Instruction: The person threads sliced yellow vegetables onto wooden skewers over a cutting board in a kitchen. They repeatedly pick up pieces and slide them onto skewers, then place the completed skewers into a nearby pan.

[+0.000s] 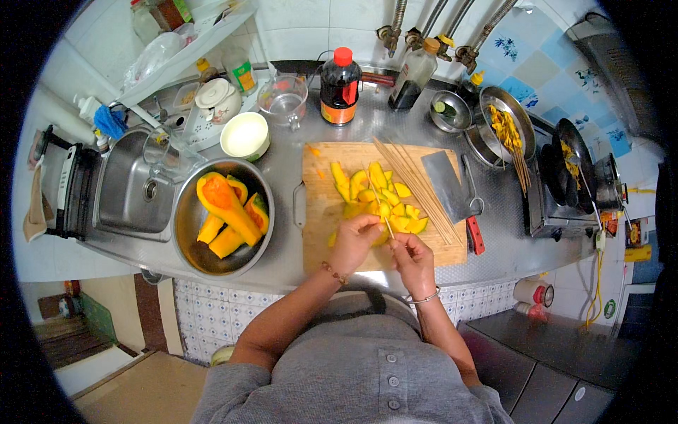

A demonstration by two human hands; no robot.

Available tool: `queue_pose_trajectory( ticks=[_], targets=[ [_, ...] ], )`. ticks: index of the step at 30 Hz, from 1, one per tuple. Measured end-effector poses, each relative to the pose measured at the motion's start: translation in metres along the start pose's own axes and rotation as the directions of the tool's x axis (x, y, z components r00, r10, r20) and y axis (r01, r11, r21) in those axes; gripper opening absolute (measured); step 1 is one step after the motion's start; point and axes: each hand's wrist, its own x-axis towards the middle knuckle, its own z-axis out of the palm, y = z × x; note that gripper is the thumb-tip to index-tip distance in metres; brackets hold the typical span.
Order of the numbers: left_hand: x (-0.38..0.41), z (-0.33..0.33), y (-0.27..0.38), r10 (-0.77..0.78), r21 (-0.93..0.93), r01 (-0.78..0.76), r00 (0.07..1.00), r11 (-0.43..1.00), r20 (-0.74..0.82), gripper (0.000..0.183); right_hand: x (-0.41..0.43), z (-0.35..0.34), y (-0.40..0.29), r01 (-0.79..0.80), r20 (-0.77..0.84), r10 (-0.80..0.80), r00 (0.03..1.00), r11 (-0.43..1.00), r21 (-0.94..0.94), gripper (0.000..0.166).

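Note:
Over the front of a wooden cutting board (318, 201), my right hand (413, 259) pinches the lower end of a thin wooden skewer (390, 228). My left hand (360, 238) is closed around a small piece at the skewer, mostly hidden by the fingers. Cut pumpkin pieces (392, 197) with green rind lie beyond the hands. Loose wooden skewers (418, 191) lie slantwise on the board's right half. Beside them rests a cleaver, its blade (446, 185) on the board and its red handle (475, 236) past the right edge.
A steel bowl (183, 249) of large pumpkin chunks stands left, near the sink (132, 185). Behind are a white bowl (244, 135), a red-capped bottle (340, 90) and a glass bottle (416, 77). Right are scissors (470, 183), a steel pan (522, 106) with filled skewers, and a stove (567, 222).

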Motion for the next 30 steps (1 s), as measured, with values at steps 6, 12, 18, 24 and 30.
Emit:
queue_pose_trajectory(
  ticks=[6,12,18,24,30],
  targets=[
    [-0.003,0.001,-0.009,-0.020,-0.024,0.021,1.000,1.000,0.024,0.010,-0.001,-0.003,-0.001,0.027,0.006,-0.027,1.000,0.999,-0.029,0.010],
    [-0.009,0.003,0.000,-0.107,-0.055,0.110,0.993,0.992,0.057,0.010,-0.003,-0.005,0.002,0.024,0.007,-0.024,1.000,0.999,-0.026,0.010],
    [-0.012,-0.006,0.008,-0.317,-0.443,0.364,0.931,0.819,0.179,0.017,-0.005,-0.011,0.006,0.093,0.078,-0.083,0.994,0.987,-0.128,0.009],
    [-0.022,-0.021,-0.004,-0.418,-0.688,0.438,0.884,0.578,0.211,0.013,-0.014,-0.015,0.018,-0.010,0.150,0.029,0.988,0.992,-0.129,0.010],
    [-0.020,-0.009,0.004,-0.364,-0.731,0.388,0.909,0.561,0.203,0.015,-0.008,-0.021,0.011,-0.031,0.187,0.044,0.981,0.997,-0.073,0.012]
  ],
)
